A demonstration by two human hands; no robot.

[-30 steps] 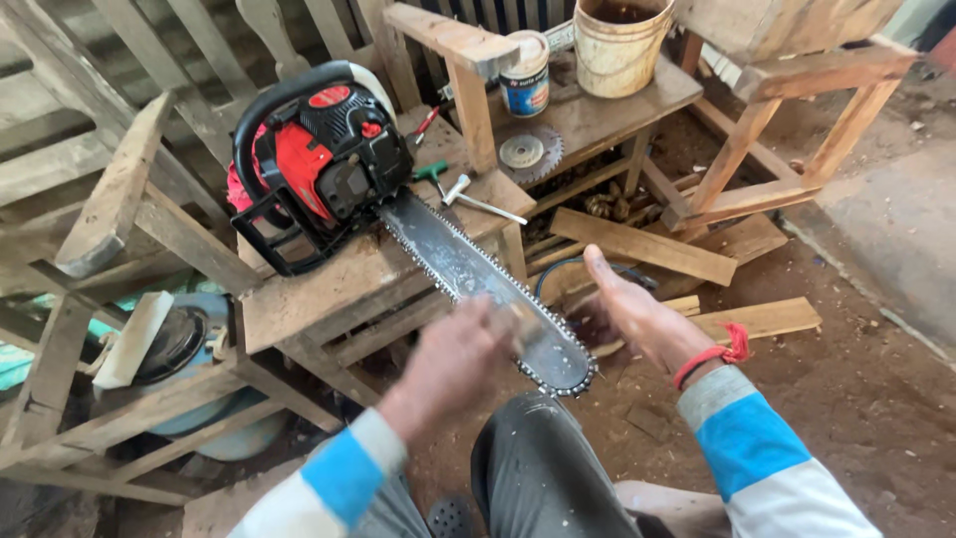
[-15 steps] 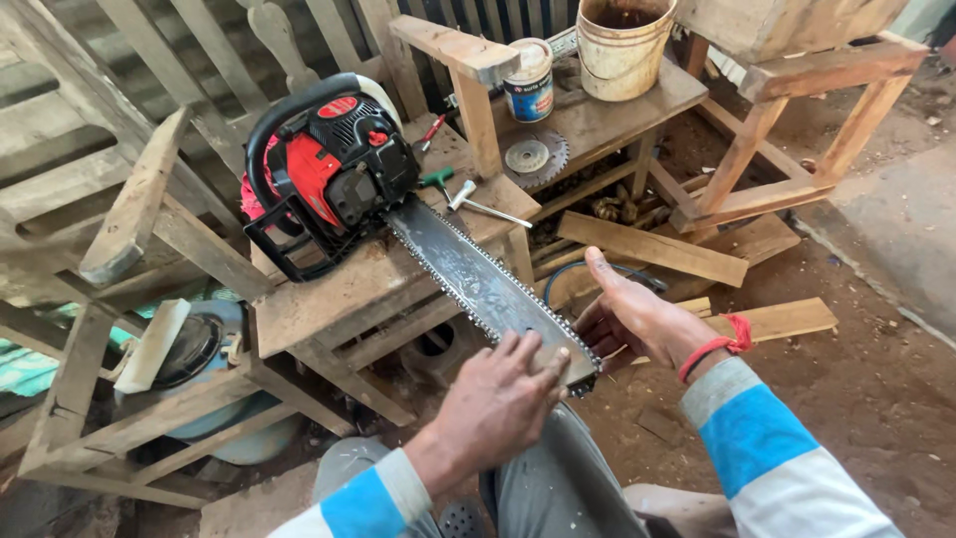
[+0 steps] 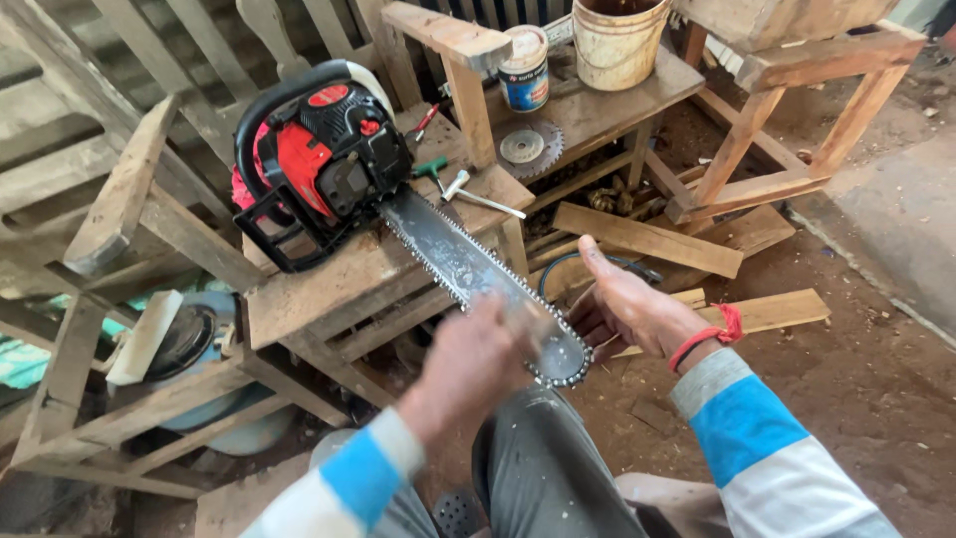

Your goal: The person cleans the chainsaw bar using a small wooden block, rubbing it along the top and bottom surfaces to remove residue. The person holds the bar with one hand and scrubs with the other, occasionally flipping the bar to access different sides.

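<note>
A red and black chainsaw lies on a rough wooden bench. Its long bar with the chain sticks out past the bench edge toward me. My left hand is blurred by motion and sits over the near part of the bar, by the chain. I cannot make out its fingers. My right hand, with a red band on the wrist, is spread open just right of the bar's rounded tip, fingertips close to the chain.
Behind the saw lie a metal T-wrench, a green-handled tool, a circular saw blade, a small paint can and a pale bucket. Loose planks lie on the dirt floor. A wooden stool frame stands at the right.
My left hand slid along the bar toward its tip and is now blurred. My right hand stays open beside the tip. The view has shifted slightly.
</note>
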